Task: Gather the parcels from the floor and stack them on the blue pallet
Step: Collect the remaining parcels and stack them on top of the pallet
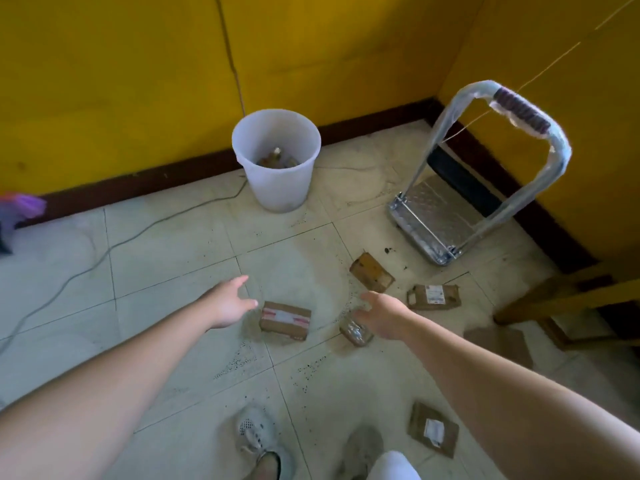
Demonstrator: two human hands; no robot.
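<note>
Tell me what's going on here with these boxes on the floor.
A person has both arms stretched down toward the tiled floor. The left grip is open beside a taped parcel; the right grip is open over a plastic-wrapped parcel. Neither holds anything yet. Three more parcels lie nearby. A metal cart stands by the wall.

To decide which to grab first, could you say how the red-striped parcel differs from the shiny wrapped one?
The red-striped parcel is larger, with a red-and-white label; the shiny wrapped parcel is smaller and glossy. The right hand overlaps the shiny one, not the red-striped one. Both lie on the floor.
</note>
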